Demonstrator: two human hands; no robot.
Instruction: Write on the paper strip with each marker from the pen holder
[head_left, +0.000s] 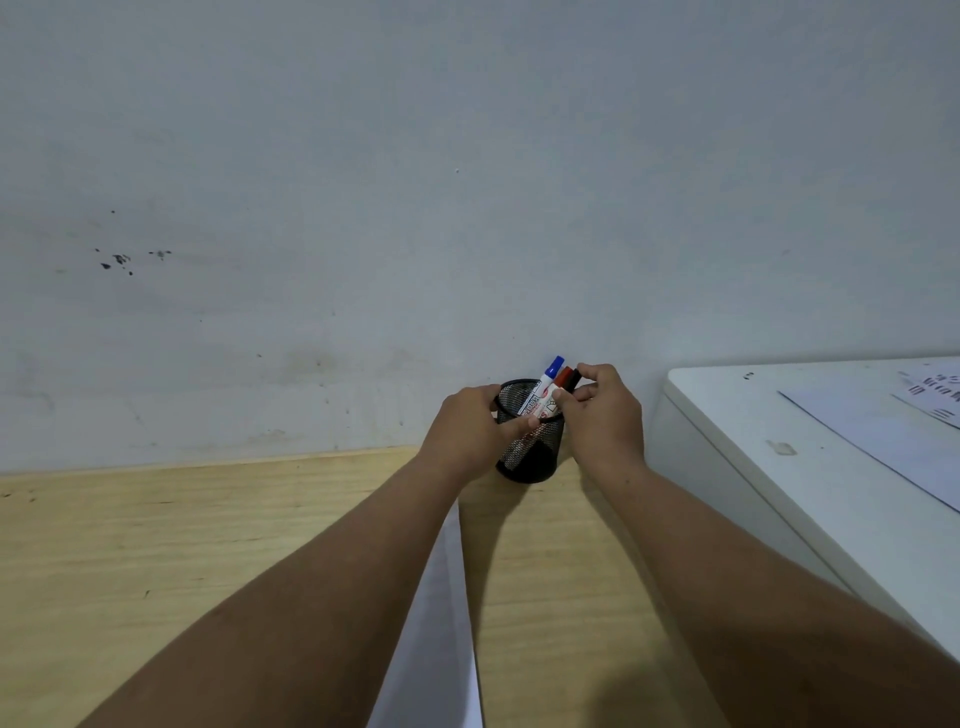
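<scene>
A white cabinet (810, 467) is standing at three o'clock of the black mesh pen holder (530, 447), papers (893, 436) lying on its top, and a scuffed wall (363, 208) is rising just behind at twelve. The holder is sitting upright on the wooden table (156, 545); the left hand (470, 428) is gripping its side. The blue marker (543, 387), red marker (557, 389) and black marker (571, 382) are leaning towards one o'clock, caps up. The right hand (602, 410) is pinching the red or black one; which, I cannot tell. The paper strip (441, 623) is running towards six o'clock.

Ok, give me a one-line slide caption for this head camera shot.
Left hand steadies the mesh pen holder while the right hand reaches for its markers, paper strip waiting on the table.
</scene>
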